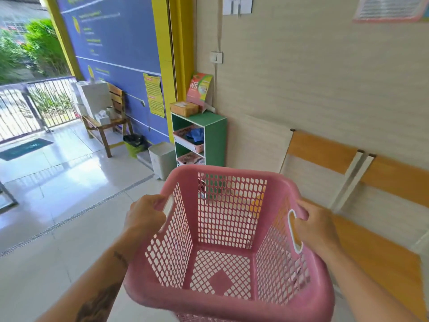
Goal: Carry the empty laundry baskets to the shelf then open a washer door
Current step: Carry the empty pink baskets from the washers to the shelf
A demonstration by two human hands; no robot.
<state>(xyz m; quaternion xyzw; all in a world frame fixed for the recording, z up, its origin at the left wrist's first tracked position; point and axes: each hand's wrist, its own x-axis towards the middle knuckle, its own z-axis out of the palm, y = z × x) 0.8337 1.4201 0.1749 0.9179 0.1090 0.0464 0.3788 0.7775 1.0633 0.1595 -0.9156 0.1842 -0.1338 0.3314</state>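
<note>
Basket (222,233), empty and pink, hangs short of the green shelf (214,135), left hand (145,216) and right hand (313,226) clamped on its 2 handles; carry it level to avoid the bench (383,228).

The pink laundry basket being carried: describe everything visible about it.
The pink laundry basket looks like moulded plastic, with lattice walls and floor, a thick rounded rim and slot handles at each side. It is empty, tilted slightly, held above the floor. The left hand grips the left handle, the right hand the right.
</note>
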